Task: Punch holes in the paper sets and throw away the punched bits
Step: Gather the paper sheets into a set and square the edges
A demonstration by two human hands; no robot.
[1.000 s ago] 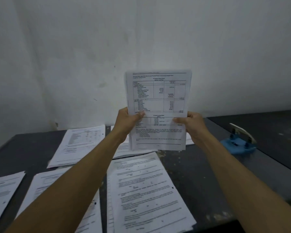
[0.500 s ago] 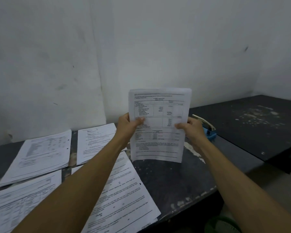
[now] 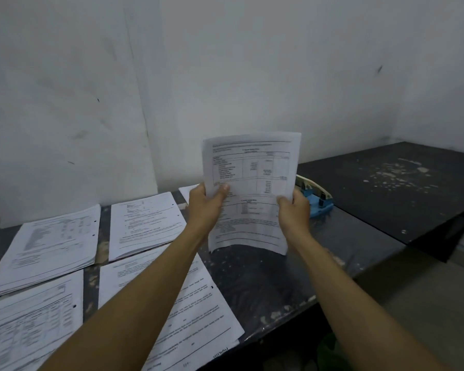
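Both hands hold one thing between them: the left hand (image 3: 204, 203) grips the left edge of a white printed paper set (image 3: 252, 167) with its thumb laid across the front of the sheet, and the right hand (image 3: 292, 210) pinches the right edge, thumb in front and fingers hidden behind. This stack of sheets, printed with tables and lines of small text, stands nearly upright above the dark worn tabletop (image 3: 252, 285), its lower edge bowed forward and just clear of the surface or barely touching it; which of the two cannot be told. Just to the right of the held sheets, and partly hidden behind them, a blue hole punch with a pale lever (image 3: 316, 199) sits on the far part of the table near the pale wall (image 3: 252, 62). To the left, four more stacks of printed pages lie flat: a far-left stack with punched holes along its right edge (image 3: 46, 245), a far-middle stack (image 3: 145, 223) beside it, a near-left stack (image 3: 30, 325) with a hole at its right margin, and a near-middle stack (image 3: 198, 311) partly covered by the left forearm. A corner of another sheet (image 3: 189, 190) shows behind the left hand. Farther right, a second black table surface flecked with pale marks (image 3: 386, 183) meets the first at an angle.
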